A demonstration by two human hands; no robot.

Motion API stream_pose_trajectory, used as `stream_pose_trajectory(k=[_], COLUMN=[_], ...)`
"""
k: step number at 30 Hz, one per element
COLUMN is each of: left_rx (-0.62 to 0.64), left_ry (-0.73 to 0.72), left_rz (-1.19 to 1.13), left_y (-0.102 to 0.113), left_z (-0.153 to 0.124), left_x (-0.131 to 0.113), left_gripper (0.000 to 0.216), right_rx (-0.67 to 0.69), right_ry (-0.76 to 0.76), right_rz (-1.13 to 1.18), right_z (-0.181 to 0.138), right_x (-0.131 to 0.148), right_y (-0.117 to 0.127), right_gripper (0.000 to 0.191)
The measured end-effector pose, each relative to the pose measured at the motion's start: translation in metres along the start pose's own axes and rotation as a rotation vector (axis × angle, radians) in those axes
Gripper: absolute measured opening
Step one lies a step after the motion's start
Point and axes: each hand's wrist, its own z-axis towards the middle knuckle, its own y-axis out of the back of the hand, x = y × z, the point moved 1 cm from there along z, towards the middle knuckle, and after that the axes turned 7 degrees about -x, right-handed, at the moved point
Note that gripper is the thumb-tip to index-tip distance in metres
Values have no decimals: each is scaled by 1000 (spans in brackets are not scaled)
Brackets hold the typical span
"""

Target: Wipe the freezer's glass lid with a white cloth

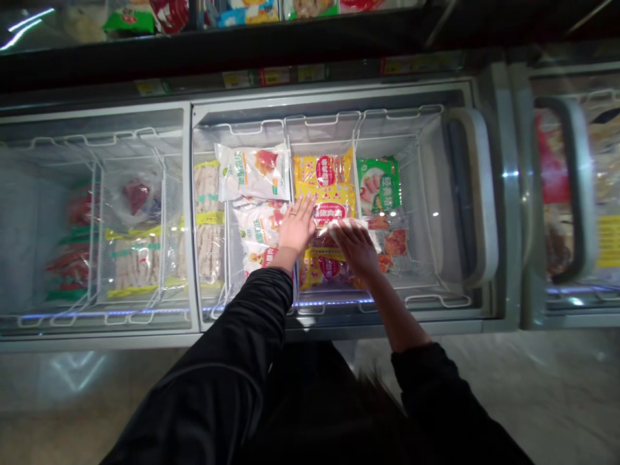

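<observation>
My left hand (298,224) lies with outstretched fingers against the yellow packets in the middle wire basket, a ring on one finger. Under its fingertips is a yellow packet with a red label (333,211). To its right, my right hand (355,244) rests palm down with straight fingers on the packets, near a packet with a whitish edge (372,225); its thumb is hidden. Further back lies another yellow packet (323,170), and nearer me a third one (325,268). White frozen-food bags (254,173) fill the left basket beside my left hand.
A green packet (378,186) and clear packs of reddish-brown food (396,241) sit in the right basket. The glass lid's thick handle (477,197) stands at the right. Left, under glass, lie more bagged foods (133,258). The freezer's front rim (339,330) runs before me.
</observation>
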Motion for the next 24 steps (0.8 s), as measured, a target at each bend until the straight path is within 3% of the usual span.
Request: stream_pose_trajectory(k=[4, 8, 10, 13, 15, 18, 21, 24], left_rx=[-29, -26, -14, -17, -26, -39, -50, -66], left_ry=[-15, -14, -9, -4, -2, -1, -3, -6], left_rz=[-5, -6, 0, 5, 1, -14, -25, -22], left_y=[1, 2, 3, 5, 5, 3, 1, 0], left_z=[-1, -1, -1, 0, 0, 0, 0, 0], left_x=[0, -1, -1, -2, -2, -1, 0, 1], left_gripper=[66, 66, 66, 67, 68, 68, 67, 65], right_rx=[-76, -130, -122, -84, -59, -75, -138, -196], right_ry=[-120, -234, -186, -53, -7, -66, -203, -297], right_rz=[-35, -52, -34, -12, -14, -42, -83, -102], right_z=[3, 33, 33, 7, -17, -39, -28, 5], right_x=[-12, 14, 29, 39, 34, 17, 3, 2], right_y=[-2, -19, -24, -22, -16, -7, -8, -20], right_gripper=[54, 59, 59, 56, 55, 54, 56, 59])
